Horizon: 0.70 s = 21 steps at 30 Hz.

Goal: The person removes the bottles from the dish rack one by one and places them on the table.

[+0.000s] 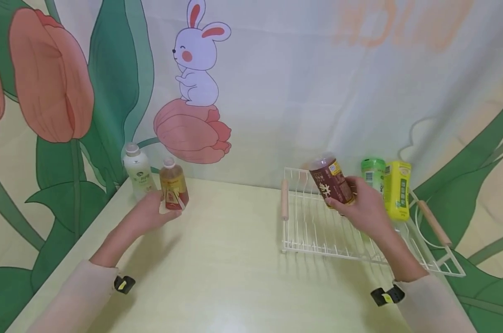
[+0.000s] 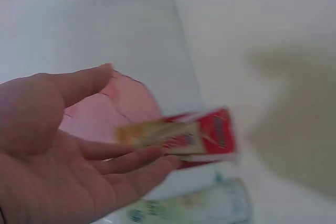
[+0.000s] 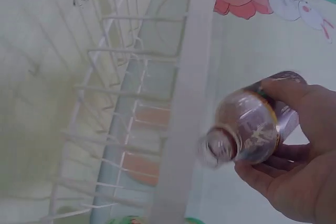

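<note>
My right hand point(image 1: 361, 206) grips a bottle with a dark maroon label point(image 1: 331, 181), held tilted over the back of a white wire rack point(image 1: 339, 252). In the right wrist view, the fingers and thumb wrap round this bottle point(image 3: 257, 121), and its neck points down-left. My left hand point(image 1: 145, 213) is beside a bottle with a red and yellow label point(image 1: 174, 187), which stands on the table. The left wrist view shows the left hand point(image 2: 68, 156) with fingers extended and thumb apart, in front of the blurred bottle point(image 2: 210, 135); contact is unclear.
Behind the left hand stands a white bottle point(image 1: 138, 171) with a green print. At the rack's right end are a green bottle point(image 1: 373, 172) and a yellow bottle point(image 1: 398, 189). The rack has wooden handles point(image 1: 285, 200). A printed curtain point(image 1: 260, 92) hangs behind the table point(image 1: 226, 259).
</note>
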Tool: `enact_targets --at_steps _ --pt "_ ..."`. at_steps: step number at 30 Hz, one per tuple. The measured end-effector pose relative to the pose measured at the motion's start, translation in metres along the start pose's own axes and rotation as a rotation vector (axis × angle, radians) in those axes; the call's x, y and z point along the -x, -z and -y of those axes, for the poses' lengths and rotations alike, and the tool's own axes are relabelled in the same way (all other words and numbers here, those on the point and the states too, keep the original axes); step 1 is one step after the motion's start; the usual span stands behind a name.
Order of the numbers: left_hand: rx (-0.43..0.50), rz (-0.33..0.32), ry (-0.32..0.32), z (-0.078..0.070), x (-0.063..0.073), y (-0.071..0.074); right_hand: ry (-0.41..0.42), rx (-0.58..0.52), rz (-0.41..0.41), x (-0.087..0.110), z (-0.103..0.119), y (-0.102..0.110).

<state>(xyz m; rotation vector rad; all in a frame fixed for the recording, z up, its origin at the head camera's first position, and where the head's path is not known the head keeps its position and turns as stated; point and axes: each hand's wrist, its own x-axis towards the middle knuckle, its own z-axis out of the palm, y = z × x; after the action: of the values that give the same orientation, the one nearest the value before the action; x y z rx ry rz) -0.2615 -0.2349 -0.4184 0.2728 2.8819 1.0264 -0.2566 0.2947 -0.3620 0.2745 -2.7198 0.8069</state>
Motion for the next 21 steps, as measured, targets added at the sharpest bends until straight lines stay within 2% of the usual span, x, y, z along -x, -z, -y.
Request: enact_targets --at_steps 5,9,12,16,19,21 --pt "-0.115 0.018 -0.070 -0.054 0.022 0.003 0.078 0.052 -0.042 0.005 0.019 -0.001" --pt "-0.154 -0.048 -0.173 -0.095 0.031 -0.005 0.144 0.044 -0.061 0.009 0.033 -0.008" --pt "-0.151 -0.132 -0.305 -0.119 0.030 -0.013 0.216 0.031 -0.071 0.010 0.042 -0.012" --pt "-0.166 -0.240 -0.542 -0.143 0.023 -0.026 0.293 0.031 -0.046 0.016 0.054 -0.018" --pt "-0.212 -0.294 -0.697 -0.162 0.014 -0.038 0.326 0.039 -0.023 0.020 0.061 -0.021" --pt "-0.265 -0.318 -0.767 -0.175 0.008 -0.045 0.343 0.047 -0.011 0.021 0.065 -0.023"
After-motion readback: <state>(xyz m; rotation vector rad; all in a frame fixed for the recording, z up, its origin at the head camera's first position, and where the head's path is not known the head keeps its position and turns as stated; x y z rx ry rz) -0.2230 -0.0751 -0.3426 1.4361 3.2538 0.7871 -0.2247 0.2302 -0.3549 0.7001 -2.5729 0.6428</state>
